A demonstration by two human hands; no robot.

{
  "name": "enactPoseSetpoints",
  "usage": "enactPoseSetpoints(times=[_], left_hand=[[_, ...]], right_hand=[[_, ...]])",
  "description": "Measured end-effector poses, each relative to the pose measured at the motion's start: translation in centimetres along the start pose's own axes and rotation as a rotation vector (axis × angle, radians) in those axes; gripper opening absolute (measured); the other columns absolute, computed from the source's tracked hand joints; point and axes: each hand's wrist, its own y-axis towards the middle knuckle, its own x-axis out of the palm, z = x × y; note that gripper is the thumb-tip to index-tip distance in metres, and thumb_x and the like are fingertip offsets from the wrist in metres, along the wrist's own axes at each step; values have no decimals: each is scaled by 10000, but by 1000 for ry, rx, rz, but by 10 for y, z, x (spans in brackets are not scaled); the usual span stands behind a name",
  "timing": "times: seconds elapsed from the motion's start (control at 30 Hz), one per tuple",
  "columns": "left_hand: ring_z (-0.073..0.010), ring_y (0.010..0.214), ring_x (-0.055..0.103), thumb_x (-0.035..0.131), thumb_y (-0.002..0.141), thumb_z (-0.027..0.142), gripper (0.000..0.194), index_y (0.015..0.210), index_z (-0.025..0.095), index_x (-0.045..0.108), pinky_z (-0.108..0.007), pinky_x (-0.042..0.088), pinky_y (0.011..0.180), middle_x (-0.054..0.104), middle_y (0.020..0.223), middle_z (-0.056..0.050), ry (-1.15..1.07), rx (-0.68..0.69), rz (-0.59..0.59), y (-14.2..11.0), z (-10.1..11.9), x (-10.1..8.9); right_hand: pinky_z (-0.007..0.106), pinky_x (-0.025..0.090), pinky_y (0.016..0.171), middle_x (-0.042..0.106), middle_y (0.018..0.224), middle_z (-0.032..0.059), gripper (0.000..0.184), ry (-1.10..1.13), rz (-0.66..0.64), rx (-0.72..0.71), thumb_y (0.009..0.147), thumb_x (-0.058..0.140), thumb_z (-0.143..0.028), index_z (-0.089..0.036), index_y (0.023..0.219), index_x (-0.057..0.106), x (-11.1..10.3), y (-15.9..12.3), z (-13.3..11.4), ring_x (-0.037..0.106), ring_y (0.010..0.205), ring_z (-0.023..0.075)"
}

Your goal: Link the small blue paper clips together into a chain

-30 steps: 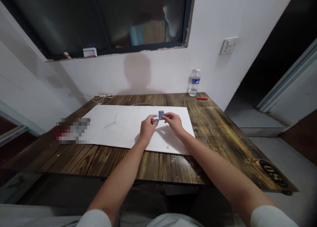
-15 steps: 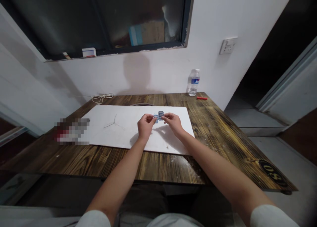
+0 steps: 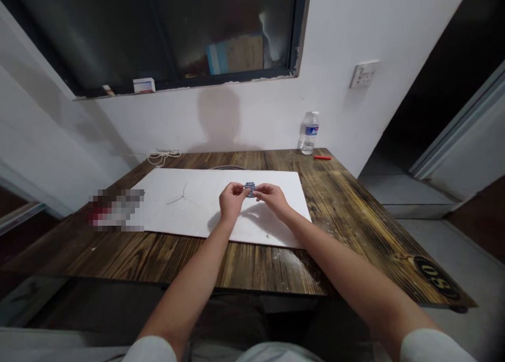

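Small flat blue pieces with pale rectangular markings are held up over a white board, too small for me to tell their kind. My left hand pinches them from the left between thumb and fingers. From the right, my right hand pinches them in the same way. The pieces lie together between the fingertips, overlapping or touching; which of the two I cannot tell. Fingers hide part of them. Shadows of both hands fall on the board below.
Thin twisted wire or string lies on the board's left half. A blurred-out item covers its left end. On the wooden table stand a water bottle and a red stick-like object. A white cable lies at the back left.
The blue pieces, held a little apart in my two hands before, are now brought together. My right hand has shifted slightly left and down; my left hand has hardly moved.
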Motion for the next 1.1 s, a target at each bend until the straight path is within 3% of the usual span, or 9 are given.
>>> enactPoseSetpoints(times=[0.43,0.6,0.77,1.1], left_hand=[[-111,593,554,753,642,367,276,805,188,620,-221,444,577,633,700,12,73,-6,-15,-3,6,-1],[-128,616,592,623,774,447,254,791,194,622,-231,462,595,658,718,-8,73,-44,12,0,4,-3],[-165,833,639,592,803,315,159,880,194,661,-281,495,776,711,915,-47,158,21,75,5,-2,-7],[-250,1033,620,576,806,168,236,1012,196,686,-381,459,916,696,1079,-96,583,144,-131,-2,4,-5]], right_hand=[[292,475,602,663,699,20,334,10,-31,-15,570,795,-440,-172,723,669,1,-1,-3,574,601,134],[293,473,591,664,691,25,379,12,55,14,543,795,-476,-167,718,663,0,1,-4,563,578,132],[292,463,587,664,674,18,373,-6,152,48,555,789,-463,-166,743,663,-7,4,-3,561,541,125],[284,456,576,671,680,21,360,5,188,48,554,782,-452,-170,742,661,-7,5,-3,573,545,131]])
